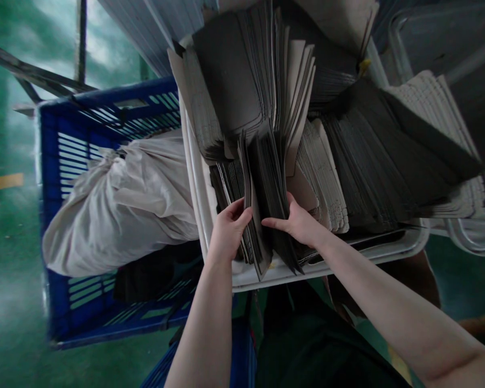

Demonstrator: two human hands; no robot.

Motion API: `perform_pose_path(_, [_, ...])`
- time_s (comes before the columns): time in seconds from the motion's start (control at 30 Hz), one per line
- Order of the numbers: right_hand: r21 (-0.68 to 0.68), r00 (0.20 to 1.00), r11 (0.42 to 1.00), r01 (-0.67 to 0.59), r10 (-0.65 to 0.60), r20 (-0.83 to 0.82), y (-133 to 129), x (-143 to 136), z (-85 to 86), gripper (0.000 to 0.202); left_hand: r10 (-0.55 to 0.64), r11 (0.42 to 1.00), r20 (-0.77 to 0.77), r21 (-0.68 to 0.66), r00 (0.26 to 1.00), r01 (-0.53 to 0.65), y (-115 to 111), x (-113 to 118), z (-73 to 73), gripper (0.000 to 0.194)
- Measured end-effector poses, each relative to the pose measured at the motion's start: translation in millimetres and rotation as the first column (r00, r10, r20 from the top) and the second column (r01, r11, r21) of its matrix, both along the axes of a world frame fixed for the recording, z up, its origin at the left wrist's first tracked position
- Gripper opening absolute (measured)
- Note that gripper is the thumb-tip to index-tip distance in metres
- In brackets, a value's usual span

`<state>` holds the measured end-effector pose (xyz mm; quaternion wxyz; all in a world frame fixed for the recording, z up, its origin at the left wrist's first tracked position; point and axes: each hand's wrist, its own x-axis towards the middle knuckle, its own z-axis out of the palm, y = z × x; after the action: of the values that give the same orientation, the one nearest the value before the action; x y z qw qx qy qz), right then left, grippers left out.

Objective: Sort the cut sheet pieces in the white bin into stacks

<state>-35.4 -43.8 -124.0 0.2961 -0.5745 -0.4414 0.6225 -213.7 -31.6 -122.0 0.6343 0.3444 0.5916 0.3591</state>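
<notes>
A white plastic tub point(195, 199) is packed with upright bundles of flat dark-grey sheets that look like thin card or board; some show pale sides. My left hand point(228, 229) grips a thin bundle of sheets point(248, 186) near the tub's front left, thumb on top and the other fingers partly hidden. Just to the right, my right hand point(301, 220) holds a thicker dark bundle point(270, 172), its thumb across the near face and its fingers at the right side. A narrow gap separates the two bundles. Larger dark sheets point(230, 70) stand fanned behind them.
Left of the tub is a blue slatted crate point(105, 337) holding a tied whitish cloth sack point(121, 210). More fanned dark sheets point(388, 156) lean over the tub's right side, beside a clear plastic bin point(475, 242). Metal bars point(32, 75) cross the upper left above a green floor point(8, 302).
</notes>
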Motion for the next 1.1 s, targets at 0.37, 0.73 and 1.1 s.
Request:
perform_pose_path(0.37, [0.005,1.000,1.000,0.009,-0.010,0.019,-1.4,-1.5,0.4,0.084,0.035,0.998,0.011,0.059,0.999,-0.035,-6.1,-6.9,0.5,0.056])
perform_pose_path(0.73, [0.041,0.998,0.999,0.017,-0.014,-0.068,-2.7,-4.2,0.9,0.081,-0.253,0.914,-0.706,0.051,0.662,0.403,2.4,13.4,24.7,0.046])
perform_pose_path(1.1, [0.028,0.997,0.999,-0.027,0.028,-0.065,-0.8,0.1,3.2,0.086,-0.303,0.909,-0.673,0.008,0.675,0.417,7.0,14.0,18.6,0.055])
